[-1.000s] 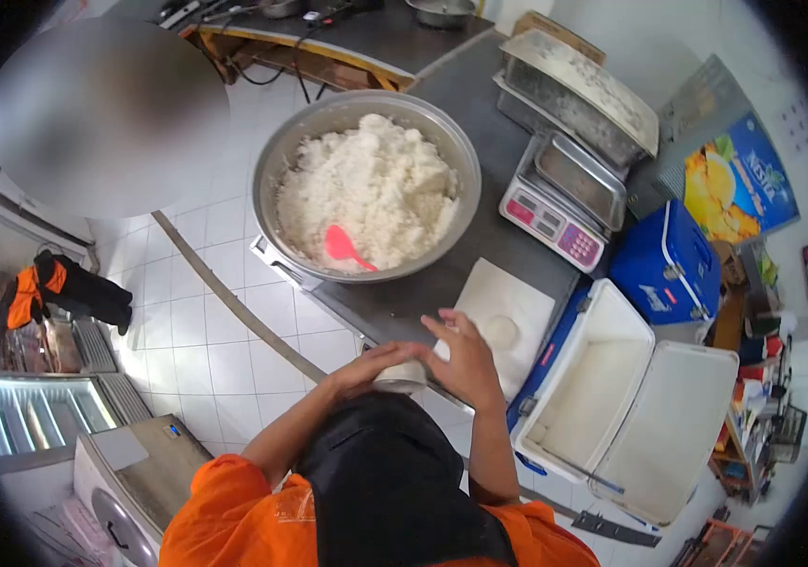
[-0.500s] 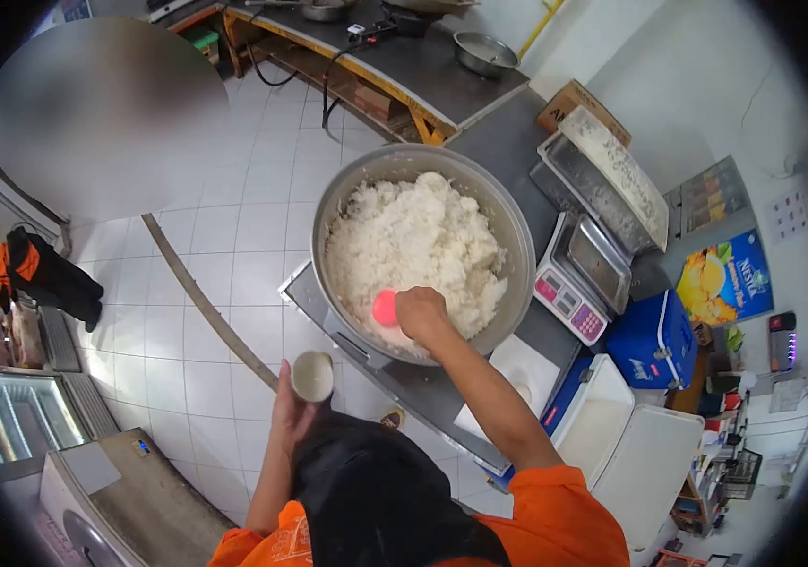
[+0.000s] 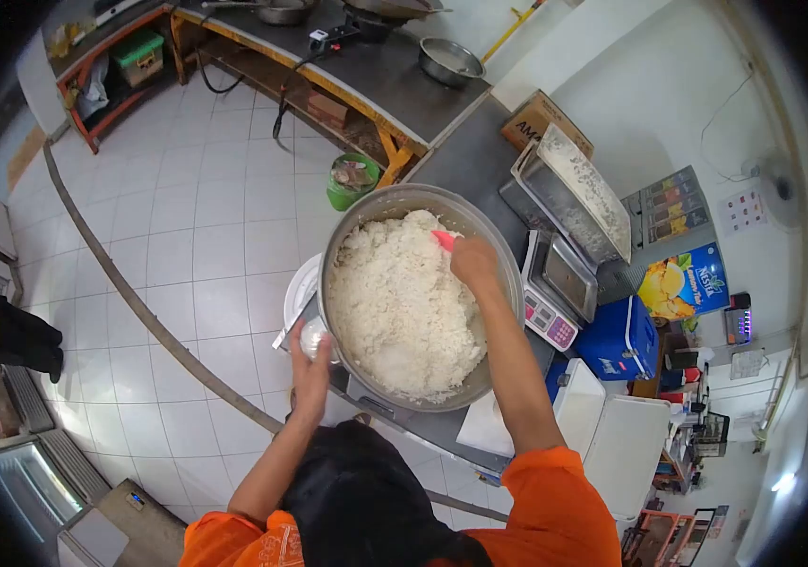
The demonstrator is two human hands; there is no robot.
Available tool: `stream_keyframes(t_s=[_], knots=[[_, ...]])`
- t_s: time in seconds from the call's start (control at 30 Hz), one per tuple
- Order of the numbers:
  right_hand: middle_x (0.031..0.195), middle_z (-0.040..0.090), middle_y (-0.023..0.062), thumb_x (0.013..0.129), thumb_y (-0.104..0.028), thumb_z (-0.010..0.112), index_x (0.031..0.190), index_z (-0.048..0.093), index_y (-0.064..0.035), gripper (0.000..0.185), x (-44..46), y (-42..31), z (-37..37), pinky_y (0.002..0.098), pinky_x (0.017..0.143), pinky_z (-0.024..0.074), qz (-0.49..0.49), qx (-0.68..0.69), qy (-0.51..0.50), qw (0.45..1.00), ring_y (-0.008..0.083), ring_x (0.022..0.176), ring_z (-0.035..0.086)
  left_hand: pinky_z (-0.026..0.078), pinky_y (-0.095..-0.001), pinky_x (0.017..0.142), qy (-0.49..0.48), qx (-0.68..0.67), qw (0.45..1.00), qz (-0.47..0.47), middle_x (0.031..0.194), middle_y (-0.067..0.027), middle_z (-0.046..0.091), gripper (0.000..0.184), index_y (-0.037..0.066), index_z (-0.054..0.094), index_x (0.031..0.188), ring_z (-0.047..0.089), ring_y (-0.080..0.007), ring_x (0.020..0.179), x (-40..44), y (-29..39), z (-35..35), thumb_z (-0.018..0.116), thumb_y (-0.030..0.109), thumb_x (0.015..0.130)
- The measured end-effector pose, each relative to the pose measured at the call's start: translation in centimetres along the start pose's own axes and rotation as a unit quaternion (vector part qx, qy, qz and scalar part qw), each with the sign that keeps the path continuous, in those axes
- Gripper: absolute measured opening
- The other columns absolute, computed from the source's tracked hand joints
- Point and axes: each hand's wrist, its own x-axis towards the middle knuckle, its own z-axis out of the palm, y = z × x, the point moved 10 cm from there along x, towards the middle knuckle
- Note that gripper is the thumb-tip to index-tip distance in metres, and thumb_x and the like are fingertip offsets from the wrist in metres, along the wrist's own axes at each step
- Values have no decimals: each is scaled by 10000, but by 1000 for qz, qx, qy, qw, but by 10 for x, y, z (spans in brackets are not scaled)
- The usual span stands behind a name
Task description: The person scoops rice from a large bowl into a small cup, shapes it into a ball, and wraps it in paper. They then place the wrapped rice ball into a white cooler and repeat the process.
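Observation:
A large metal pot [image 3: 498, 321] full of white cooked rice [image 3: 404, 312] stands on the dark counter. My right hand [image 3: 475, 262] is closed on a pink rice paddle [image 3: 444, 240], its blade at the rice near the far right side of the pot. My left hand [image 3: 309, 383] grips a small cup [image 3: 315, 333], which has something white in it. The cup is beside the pot's left rim; I cannot tell whether they touch.
Right of the pot are a weighing scale [image 3: 550, 318], a metal pan with its rice-specked lid [image 3: 585, 184], and a blue cooler [image 3: 618, 345]. A green bucket [image 3: 351, 181] stands on the floor beyond. Another person's dark-clothed legs [image 3: 21, 331] show at far left.
My right hand has moved the paddle from the near left of the rice to the far right. My left hand has brought the cup up beside the pot's rim. The view has shifted.

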Motion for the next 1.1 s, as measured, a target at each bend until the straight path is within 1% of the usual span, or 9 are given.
stream_keyframes(t_s=[0.1,0.3,0.57,0.63,0.7,0.87,0.97,1.03,1.1], knots=[[953,697,246,847,-115,544,951,698,6,221,-3,-19,17,492,799,535,-7,31,-51,998,382,931,688,423,-317,986,0,11,997,72,1291,-152,505,638,69,320,1454,536,-209,1129,6,0,1,666,217,938],[912,688,253,889,-92,475,967,663,54,251,-95,-75,45,504,770,536,-67,87,-135,985,403,878,681,431,-308,966,-17,3,998,62,1271,-147,516,639,63,338,1430,538,-201,1119,15,-9,0,695,200,918],[759,667,226,930,-98,445,1232,546,36,345,-155,-100,1,486,630,526,-134,27,-169,976,370,746,685,439,-306,951,-44,-51,998,10,1279,-143,509,643,74,331,1437,538,-202,1113,15,-24,2,690,230,927],[748,666,213,909,-109,470,1186,583,4,320,-128,-95,8,492,617,522,-138,39,-156,977,379,737,682,436,-305,958,-41,-27,999,19,1289,-143,505,646,81,324,1444,535,-203,1124,16,-25,1,684,238,932],[750,665,215,891,-126,490,1122,619,-24,283,-125,-122,30,497,628,524,-276,76,-179,941,385,736,677,433,-306,966,-42,-48,998,15,1286,-143,508,644,84,323,1447,532,-202,1129,15,-22,3,681,236,934],[723,660,210,856,-159,526,888,670,-12,208,-137,-135,76,482,638,525,-329,127,-239,905,395,728,675,433,-308,969,-28,-10,999,46,1259,-138,527,643,75,316,1449,541,-197,1119,20,-26,-4,677,216,936],[657,636,192,815,-157,562,774,661,7,196,-133,-120,114,458,606,498,-343,205,-350,848,371,666,662,440,-308,964,-39,-45,997,59,1257,-143,524,639,52,319,1442,546,-196,1113,22,-22,1,677,201,934],[619,608,190,783,-146,587,740,655,14,179,-151,-125,120,441,595,468,-420,246,-438,756,329,613,634,444,-306,959,-38,-44,998,38,1254,-147,522,637,31,322,1435,550,-195,1102,19,-19,2,677,199,934],[604,589,191,769,-124,583,742,655,12,157,-142,-115,104,431,585,460,-397,263,-450,755,310,589,615,444,-307,960,-39,-59,996,50,1254,-147,521,639,29,324,1436,549,-194,1104,23,-29,3,678,200,933]])
